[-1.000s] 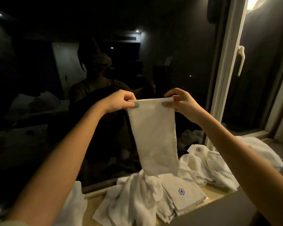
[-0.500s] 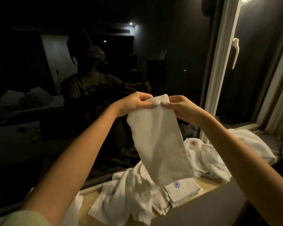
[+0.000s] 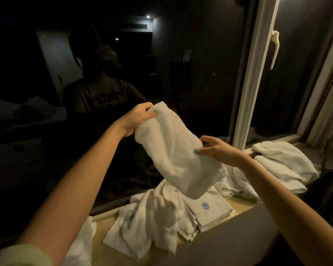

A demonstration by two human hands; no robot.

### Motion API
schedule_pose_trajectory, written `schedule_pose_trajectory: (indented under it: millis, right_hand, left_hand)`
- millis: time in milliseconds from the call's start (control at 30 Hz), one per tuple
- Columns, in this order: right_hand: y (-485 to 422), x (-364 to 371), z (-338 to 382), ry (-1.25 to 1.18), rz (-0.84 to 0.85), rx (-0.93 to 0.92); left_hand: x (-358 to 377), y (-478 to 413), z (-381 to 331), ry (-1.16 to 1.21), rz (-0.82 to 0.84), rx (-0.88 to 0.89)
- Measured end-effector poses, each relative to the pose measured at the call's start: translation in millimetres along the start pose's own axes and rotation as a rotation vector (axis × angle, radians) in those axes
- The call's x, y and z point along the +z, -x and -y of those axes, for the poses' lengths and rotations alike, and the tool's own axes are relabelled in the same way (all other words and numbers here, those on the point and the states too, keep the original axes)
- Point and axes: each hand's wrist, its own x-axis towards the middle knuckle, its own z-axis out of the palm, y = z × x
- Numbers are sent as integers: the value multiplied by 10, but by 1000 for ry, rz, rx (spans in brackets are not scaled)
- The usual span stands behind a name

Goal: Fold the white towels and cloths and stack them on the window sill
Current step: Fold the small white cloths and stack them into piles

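Head view: a folded white towel (image 3: 173, 150) hangs in the air at the centre of the frame, tilted from upper left to lower right. The left hand (image 3: 136, 119) pinches its top end, thumb on the near face and fingers curled behind. The right hand (image 3: 217, 150) grips the towel's right edge lower down, thumb on the front. The towel's lower end hangs just above a folded cloth with a blue emblem (image 3: 210, 210), which lies on the window sill (image 3: 242, 201). Whether the two touch is hard to tell from this angle.

Left of that cloth, a rumpled heap of white cloths (image 3: 150, 217) spreads over the sill toward the lower left. At the right of the frame, more white towels (image 3: 284, 162) are piled on the sill. Behind it all, the dark window glass (image 3: 190, 73) mirrors the room, and a white window handle (image 3: 274, 48) sits at the upper right.
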Motion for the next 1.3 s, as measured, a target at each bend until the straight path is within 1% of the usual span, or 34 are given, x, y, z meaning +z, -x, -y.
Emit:
schedule_pose_trajectory:
  millis: [67,167,200,267,367,433,500,667,733,833,900,967,1033,1100,1167,1300]
  right_hand:
    - [72,-69,-46,-81,-38,-37]
    - [164,-167,-98,-143,25,-57]
    - [199,-190,-107,-175,70,-25]
    - [257,-226,-126,-219,174,98]
    - [305,-231,-236,-203,312,251]
    - [311,-179,-316,-167,361,293]
    - [321,-123,-350,-94,359,301]
    - [368,-113,-398,61,237,274]
    - [397,-109,-428,149,123,242]
    - [418,-117,-506,275,-44,182]
    - [436,-133,-587,420,-59,162]
    - [472,-132,-658,570,-53,160]
    - [527,-121,-687,614,-93,163]
    - [576,-114,-694,602,-158,146]
    - [623,-96,-697,592,-213,111]
    - [749,-17,-672,589,-286,14]
  left_hand:
    - [20,47,114,62,-29,-17]
    - [83,141,194,199,66,-1]
    - [108,164,205,230,103,21]
    - [149,198,197,257,129,52]
    - [191,200,204,232,98,42]
    - [216,209,209,223,76,32]
    - [232,226,215,237,58,39]
    - [254,305,239,221,4,33]
    - [268,345,260,232,-60,3]
    - [299,396,353,186,-138,-17]
    - [303,461,444,164,-85,-12]
    - [288,575,511,124,67,-15]
    - [284,679,573,40,186,-41]
    - [302,748,625,-5,214,-85]
    - [325,802,660,21,162,-129]
    - [318,865,711,15,-49,-134]
